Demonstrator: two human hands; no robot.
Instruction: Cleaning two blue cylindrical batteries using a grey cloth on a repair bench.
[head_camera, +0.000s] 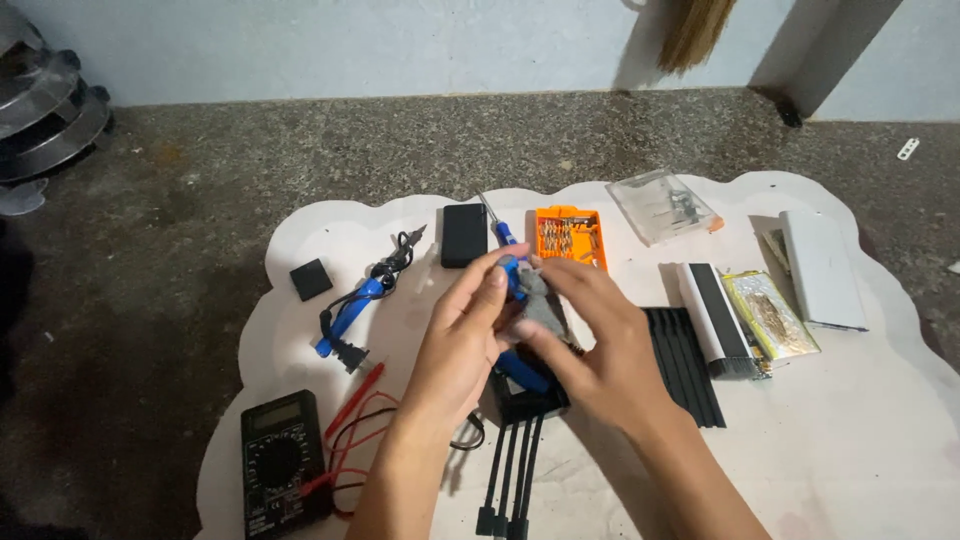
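Observation:
My left hand (462, 330) and my right hand (590, 345) meet over the middle of a white mat (850, 440). Between their fingertips they hold a small grey piece (541, 308), which looks like cloth or foam. A blue-handled tool (524, 372) lies just below the hands, partly hidden by them. A black device with several black cables (512, 470) sits under my wrists. A blue-handled screwdriver (503, 232) lies just beyond my fingers.
On the mat lie an orange bit case (569, 236), a clear lid (662, 205), a black box (464, 235), a blue soldering iron (352, 310), a multimeter with red leads (280, 462), a black panel (685, 365), a foil battery pack (771, 314) and a white case (820, 268). Rough stone floor surrounds the mat.

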